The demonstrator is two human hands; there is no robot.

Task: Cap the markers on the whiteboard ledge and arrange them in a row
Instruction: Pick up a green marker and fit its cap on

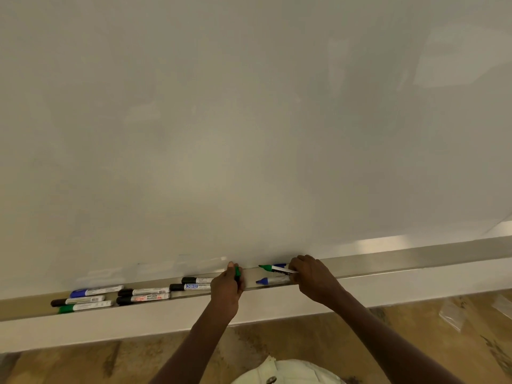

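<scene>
The left hand has its fingers curled around a green cap, held upright above the whiteboard ledge. The right hand grips the back end of an uncapped green marker, lifted a little over the ledge with its tip pointing left. An uncapped blue marker lies on the ledge just below it. To the left lie seven capped markers: two black ones beside the left hand, two more black ones, then a blue, black and green group. The whiteboard rises behind.
</scene>
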